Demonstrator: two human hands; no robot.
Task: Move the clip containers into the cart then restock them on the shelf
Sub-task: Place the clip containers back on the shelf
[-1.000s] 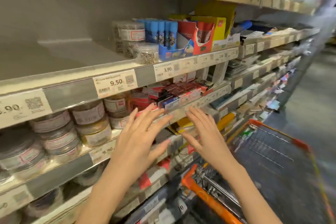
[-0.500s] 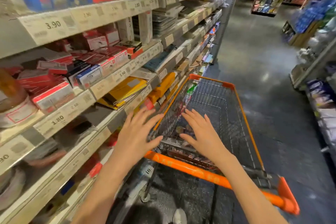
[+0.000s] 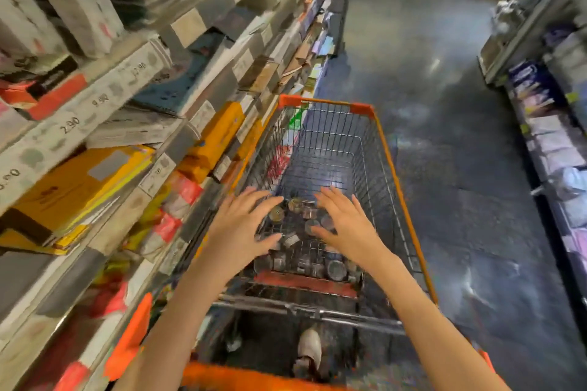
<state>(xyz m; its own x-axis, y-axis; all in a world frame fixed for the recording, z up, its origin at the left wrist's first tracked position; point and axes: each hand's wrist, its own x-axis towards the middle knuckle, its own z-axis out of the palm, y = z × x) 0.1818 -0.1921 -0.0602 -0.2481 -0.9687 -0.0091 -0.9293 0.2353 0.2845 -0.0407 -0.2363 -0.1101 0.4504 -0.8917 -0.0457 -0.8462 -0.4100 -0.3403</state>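
Several small round clear clip containers [image 3: 301, 251] lie in the near end of the orange wire cart [image 3: 400, 187]. My left hand [image 3: 244, 225] and my right hand [image 3: 346, 222] hover over them above the cart, both with fingers spread and holding nothing. The containers between and below my hands are partly hidden by my palms. The shelf [image 3: 95, 111] runs along my left side.
The left shelving holds yellow packs [image 3: 73, 194], boxes and price labels. The cart's orange handle [image 3: 260, 378] is close to me, with my shoe [image 3: 309, 346] under it. A grey aisle floor [image 3: 460, 168] lies to the right, with another shelf unit [image 3: 552, 105] beyond.
My view has swung from the shelf with the clip containers down to the cart. Both empty, spread hands have moved from the shelf front to over the cart.
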